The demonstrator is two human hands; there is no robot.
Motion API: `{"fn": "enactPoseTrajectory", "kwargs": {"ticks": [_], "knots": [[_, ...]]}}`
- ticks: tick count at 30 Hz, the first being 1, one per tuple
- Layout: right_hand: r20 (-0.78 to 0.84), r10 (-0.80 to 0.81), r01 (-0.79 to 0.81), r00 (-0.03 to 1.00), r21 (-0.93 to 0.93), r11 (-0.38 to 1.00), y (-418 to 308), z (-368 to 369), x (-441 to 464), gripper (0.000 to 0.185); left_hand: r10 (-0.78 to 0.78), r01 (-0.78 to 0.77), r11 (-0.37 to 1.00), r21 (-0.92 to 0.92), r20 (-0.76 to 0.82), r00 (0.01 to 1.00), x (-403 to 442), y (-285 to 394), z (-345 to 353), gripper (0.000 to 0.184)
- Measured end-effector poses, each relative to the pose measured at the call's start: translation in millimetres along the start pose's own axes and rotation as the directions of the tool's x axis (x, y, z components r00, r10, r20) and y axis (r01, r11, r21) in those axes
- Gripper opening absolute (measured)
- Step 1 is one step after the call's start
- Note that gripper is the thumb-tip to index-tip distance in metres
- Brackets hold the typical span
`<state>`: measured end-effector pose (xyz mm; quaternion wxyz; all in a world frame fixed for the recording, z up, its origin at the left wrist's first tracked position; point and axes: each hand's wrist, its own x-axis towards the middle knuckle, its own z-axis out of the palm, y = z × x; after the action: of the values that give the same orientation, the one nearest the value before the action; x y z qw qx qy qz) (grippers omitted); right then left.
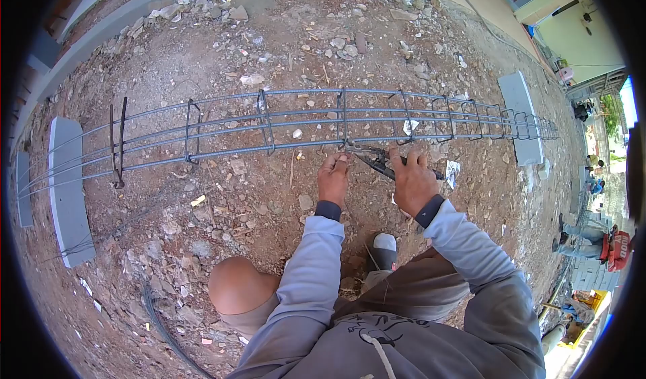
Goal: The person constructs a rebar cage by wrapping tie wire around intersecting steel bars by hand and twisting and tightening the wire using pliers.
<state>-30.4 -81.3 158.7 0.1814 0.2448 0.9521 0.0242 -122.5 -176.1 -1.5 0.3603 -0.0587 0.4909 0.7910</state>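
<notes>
A long rebar cage point(296, 117) with square stirrups spans the view from left to right above the ground. My right hand point(413, 180) is wrapped round dark-handled pliers point(377, 163), whose jaws point left to the lower bar near a stirrup point(344, 117) at the middle. Just left of the jaws, my left hand point(333, 177) is closed, its fingertips pressed together beside the lower bar. What it pinches is too small to make out.
A grey block point(68, 191) at the left and another point(521, 118) at the right support the cage. Rubble and stones point(252, 80) cover the ground. A dark cable point(161, 325) lies lower left. A person in red point(614, 248) is at the far right.
</notes>
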Motion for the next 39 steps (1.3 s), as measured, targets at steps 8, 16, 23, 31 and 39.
{"fn": "enactPoseTrajectory", "kwargs": {"ticks": [8,16,23,31,39], "knots": [[0.417,-0.071,-0.243,0.906,0.651,0.719,-6,39,6,0.044,-0.102,0.102,0.995,-0.013,0.018,0.995,-12,11,-10,0.023],[0.332,-0.43,-0.541,0.839,0.592,-0.598,-33,95,-17,0.054,-0.3,0.405,0.883,-0.239,0.377,0.876,-14,22,11,0.04],[0.417,0.01,-0.415,0.909,0.903,0.115,-37,107,-24,0.06,-0.289,0.295,0.955,0.011,0.242,0.926,-14,2,8,0.02],[0.189,0.226,-0.277,0.956,0.838,0.47,-51,136,-42,0.046,-0.011,0.031,0.951,0.307,-0.068,0.998,3,-36,24,0.019],[0.481,0.077,-0.487,0.873,0.857,0.167,-52,127,-30,0.03,-0.048,0.11,0.841,0.529,-0.13,0.99,-2,-15,25,0.033]]}}
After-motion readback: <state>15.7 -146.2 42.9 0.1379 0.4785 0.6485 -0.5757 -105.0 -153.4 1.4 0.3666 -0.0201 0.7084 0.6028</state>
